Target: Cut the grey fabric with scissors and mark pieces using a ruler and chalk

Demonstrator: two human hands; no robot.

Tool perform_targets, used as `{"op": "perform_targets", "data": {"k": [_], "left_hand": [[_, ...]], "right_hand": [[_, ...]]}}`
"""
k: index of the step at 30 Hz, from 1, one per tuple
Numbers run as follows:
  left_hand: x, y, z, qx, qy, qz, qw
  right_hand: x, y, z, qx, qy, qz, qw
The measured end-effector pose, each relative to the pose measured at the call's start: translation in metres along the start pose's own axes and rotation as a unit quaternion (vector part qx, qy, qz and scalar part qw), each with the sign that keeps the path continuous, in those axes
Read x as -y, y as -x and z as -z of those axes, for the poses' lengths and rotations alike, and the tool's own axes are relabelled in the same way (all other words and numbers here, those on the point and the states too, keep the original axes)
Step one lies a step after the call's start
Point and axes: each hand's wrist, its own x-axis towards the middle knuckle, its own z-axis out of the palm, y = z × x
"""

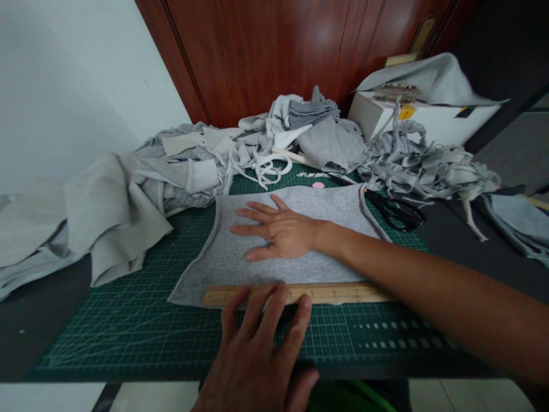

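Note:
A piece of heather-grey knit fabric (231, 252) lies spread on the green cutting mat (141, 332), its side edges curling. My right hand (287, 232) rests flat on the middle of the fabric, fingers spread and pointing left. Along the fabric's near edge lies a wooden ruler (338, 293), its right end hidden behind my right forearm. My left hand (261, 343) reaches up from the bottom, fingers apart, with fingertips over the ruler's left part. Whether they press on it I cannot tell.
Grey and beige fabric scraps (189, 171) are heaped along the back and left. Black-handled scissors (398, 213) lie right of the fabric, near tangled strips (429, 166). A pink disc (318, 185) sits beyond the fabric. A white box (446, 123) stands at back right before a wooden door (266, 57).

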Motion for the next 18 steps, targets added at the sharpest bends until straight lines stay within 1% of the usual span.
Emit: {"op": "perform_targets", "data": {"k": [8, 14, 16, 18], "left_hand": [[-0.001, 0.0, -0.004, -0.009, -0.01, -0.008, 1.0], [0.002, 0.003, -0.001, -0.008, -0.011, -0.013, 1.0], [0.005, 0.004, -0.002, -0.007, -0.014, -0.021, 1.0], [0.01, 0.006, -0.006, -0.007, -0.023, -0.036, 0.999]], "right_hand": [[-0.002, 0.0, -0.001, -0.003, -0.005, 0.001, 1.0], [0.0, 0.0, -0.003, -0.007, -0.013, 0.003, 1.0], [-0.001, -0.002, 0.001, 0.0, -0.032, -0.001, 0.999], [-0.008, -0.002, 0.011, 0.017, -0.078, -0.003, 0.997]]}}
